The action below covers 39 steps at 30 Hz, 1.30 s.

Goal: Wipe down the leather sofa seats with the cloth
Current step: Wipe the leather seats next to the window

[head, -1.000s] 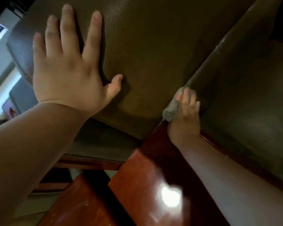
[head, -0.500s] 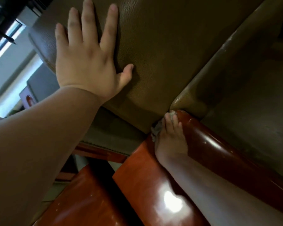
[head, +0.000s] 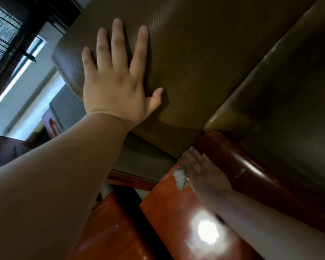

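My left hand [head: 114,87] lies flat with spread fingers on the olive-brown leather sofa cushion [head: 195,53]. My right hand [head: 204,171] presses a small grey cloth [head: 180,177] onto the glossy red-brown wooden frame [head: 251,166], just below the cushion's corner. Its fingers lie straight over the cloth, which peeks out at the hand's left side. A second leather cushion [head: 289,91] runs along the right, with pale scuffs on its edge.
Shiny wooden surfaces [head: 167,212] with a bright light glare fill the lower middle. A grey padded piece [head: 139,158] sits under the cushion. A window with dark blinds [head: 6,34] is at the upper left.
My right hand slid with the cloth from the seam between the leather cushions down onto the wooden frame. My left hand stayed flat on the cushion while the view shifted.
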Motion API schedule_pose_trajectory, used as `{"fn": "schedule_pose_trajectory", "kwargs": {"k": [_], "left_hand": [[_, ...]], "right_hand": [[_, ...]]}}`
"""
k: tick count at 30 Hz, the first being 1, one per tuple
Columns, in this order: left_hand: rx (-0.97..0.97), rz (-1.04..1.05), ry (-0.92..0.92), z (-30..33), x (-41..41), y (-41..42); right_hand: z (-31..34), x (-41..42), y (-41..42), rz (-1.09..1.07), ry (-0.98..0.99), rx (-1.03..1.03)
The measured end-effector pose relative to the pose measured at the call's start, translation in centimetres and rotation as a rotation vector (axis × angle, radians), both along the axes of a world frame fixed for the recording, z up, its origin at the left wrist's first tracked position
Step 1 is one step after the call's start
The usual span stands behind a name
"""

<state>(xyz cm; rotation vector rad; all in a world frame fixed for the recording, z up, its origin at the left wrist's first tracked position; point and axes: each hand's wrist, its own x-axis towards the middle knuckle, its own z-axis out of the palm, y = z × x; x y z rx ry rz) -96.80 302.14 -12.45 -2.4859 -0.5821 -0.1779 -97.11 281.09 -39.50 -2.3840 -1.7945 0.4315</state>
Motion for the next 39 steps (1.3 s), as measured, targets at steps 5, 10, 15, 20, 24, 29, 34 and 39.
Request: {"fn": "schedule_pose_trajectory", "kwargs": {"k": [5, 10, 15, 20, 24, 29, 34, 39], "left_hand": [[0.033, -0.014, 0.004, -0.3, 0.0, 0.3], [0.013, 0.000, -0.009, -0.3, -0.1, 0.3], [-0.016, -0.002, -0.027, -0.1, -0.2, 0.3], [-0.073, 0.096, -0.174, -3.1, 1.3, -4.4], [-0.035, -0.264, 0.346, -7.7, 7.5, -6.8], [0.200, -0.308, 0.550, -13.3, 11.2, -5.8], [0.130, -0.516, 0.401, -18.7, 12.4, -6.1], [0.159, -0.518, 0.299, -21.7, 12.9, -5.6]], "right_hand": [[0.6, 5.5, -0.6, -0.502, 0.041, 0.036], [1.2, 0.4, 1.7, -0.272, 0.129, 0.084], [1.1, 9.1, -2.1, -0.430, 0.292, 0.097], [4.5, 17.6, -4.7, -0.810, 0.513, 0.388], [5.2, 18.5, -3.7, -0.731, 0.416, 0.600], [1.3, 13.9, -0.1, -0.246, 0.126, 0.356], [0.0, 24.4, 1.4, -0.620, 0.088, 0.416], [-0.4, 28.8, 0.8, -0.551, 0.098, 0.564]]}}
